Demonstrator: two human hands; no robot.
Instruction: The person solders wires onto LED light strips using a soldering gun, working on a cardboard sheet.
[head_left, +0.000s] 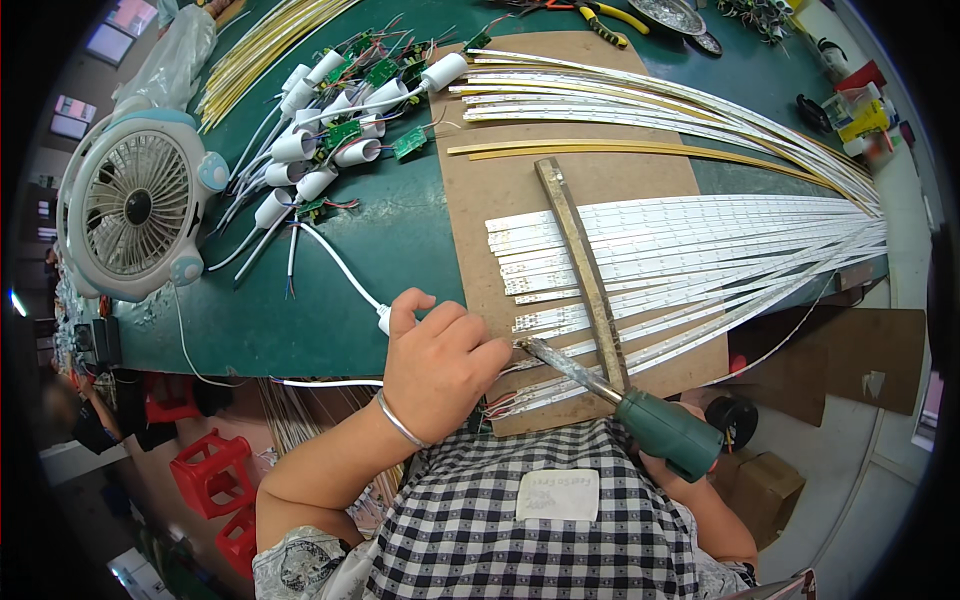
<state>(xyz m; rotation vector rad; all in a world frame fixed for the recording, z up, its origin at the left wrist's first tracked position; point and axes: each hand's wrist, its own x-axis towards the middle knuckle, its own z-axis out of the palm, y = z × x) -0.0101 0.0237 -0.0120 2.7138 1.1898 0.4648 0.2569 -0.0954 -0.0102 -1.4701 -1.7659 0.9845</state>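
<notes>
My left hand (440,355), a metal bangle at its wrist, is closed in a pinch over the near edge of the brown board (640,372). A white cable with a white cap (384,319) runs in behind its fingers; what the fingertips pinch is hidden. My right hand (668,455), partly covered by the tool, grips a soldering iron (668,432) by its green handle. The iron's tip points left, close to my left fingertips and the ends of the white LED strips (620,240). A worn metal bar (582,270) lies across the strips.
White caps with cables and green circuit boards (410,143) are heaped at the far left, beside a fan (138,205). More strips (600,95) lie on the board's far part. Yellow-handled pliers (604,28) and a metal dish (668,14) are at the back. Red stools (212,472) stand below left.
</notes>
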